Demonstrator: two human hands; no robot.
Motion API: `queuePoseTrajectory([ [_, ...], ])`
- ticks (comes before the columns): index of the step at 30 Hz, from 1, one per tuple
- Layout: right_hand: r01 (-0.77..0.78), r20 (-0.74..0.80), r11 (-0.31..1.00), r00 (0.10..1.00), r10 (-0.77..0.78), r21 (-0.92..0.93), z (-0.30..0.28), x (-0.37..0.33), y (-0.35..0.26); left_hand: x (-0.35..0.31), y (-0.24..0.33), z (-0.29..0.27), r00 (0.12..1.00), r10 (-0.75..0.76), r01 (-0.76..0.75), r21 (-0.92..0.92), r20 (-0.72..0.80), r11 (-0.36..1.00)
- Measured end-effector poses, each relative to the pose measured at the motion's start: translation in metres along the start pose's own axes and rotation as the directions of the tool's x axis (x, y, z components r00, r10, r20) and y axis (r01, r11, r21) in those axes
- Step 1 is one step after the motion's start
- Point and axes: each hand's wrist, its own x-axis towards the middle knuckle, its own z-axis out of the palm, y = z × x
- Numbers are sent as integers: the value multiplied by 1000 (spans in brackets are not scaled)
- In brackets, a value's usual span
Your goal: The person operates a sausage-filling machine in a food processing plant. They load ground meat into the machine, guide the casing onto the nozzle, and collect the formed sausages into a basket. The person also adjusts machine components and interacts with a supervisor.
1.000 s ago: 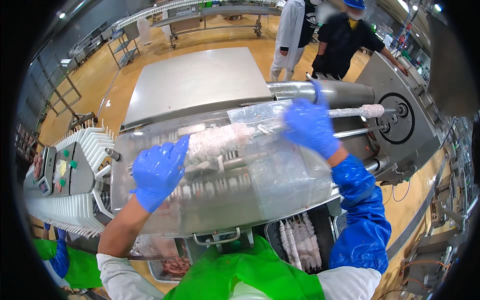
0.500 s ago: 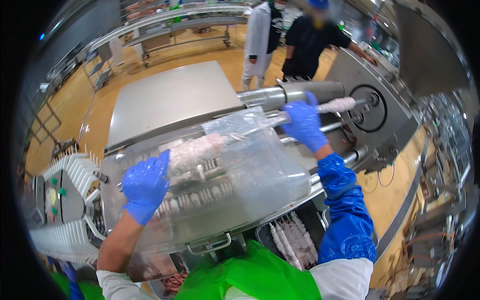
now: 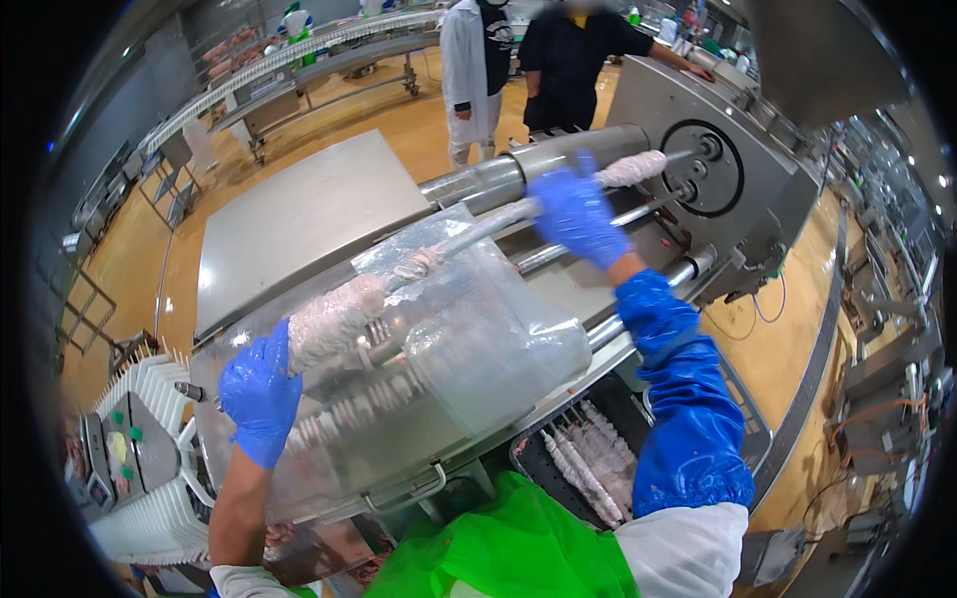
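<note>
A long metal tube (image 3: 478, 232) slants across the machine, with pinkish-white, wrinkled casing gathered on it. My left hand (image 3: 261, 399), in a blue glove, is closed at the near-left end of a thick casing bunch (image 3: 334, 321). Farther up, my right hand (image 3: 578, 217), also gloved and somewhat blurred, wraps round the tube with one finger sticking up. Just beyond it sits another casing bunch (image 3: 633, 169), close to the machine's round plate (image 3: 703, 167). A small casing clump (image 3: 417, 263) lies between my hands.
A clear plastic cover (image 3: 498, 349) lies below the tube, over more wrinkled casing. Near my apron a black tray (image 3: 528, 453) holds several casing-covered rods. White hooks (image 3: 140, 523) ring a conveyor at left. Two people stand behind the steel machine (image 3: 299, 219).
My view has shifted, so the machine sits farther left. The right hand has slid back slightly from the far casing bunch; more bare tube shows between my hands. The left stays at its bunch.
</note>
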Motion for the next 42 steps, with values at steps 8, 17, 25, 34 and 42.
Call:
queuePoseTrajectory([
  [8, 124, -84, 977, 990, -110, 174, -41, 37, -122, 13, -15, -4, 993, -65, 57, -93, -94, 994],
  [17, -618, 265, 642, 782, 565, 454, -131, -161, -174, 105, 79, -64, 887, 448, -458, -324, -110, 828],
  [25, -736, 56, -253, -282, 958, 628, 35, -458, -272, 207, 198, 50, 889, 457, -401, -443, 23, 802],
  [34, -780, 451, -509, -330, 829, 365, 119, -550, -318, 295, 293, 174, 931, 357, -300, -398, 75, 867],
  [42, -636, -158, 518, 534, 830, 572, -10, -265, 41, 239, 211, 101, 881, 312, -138, -437, 356, 889],
])
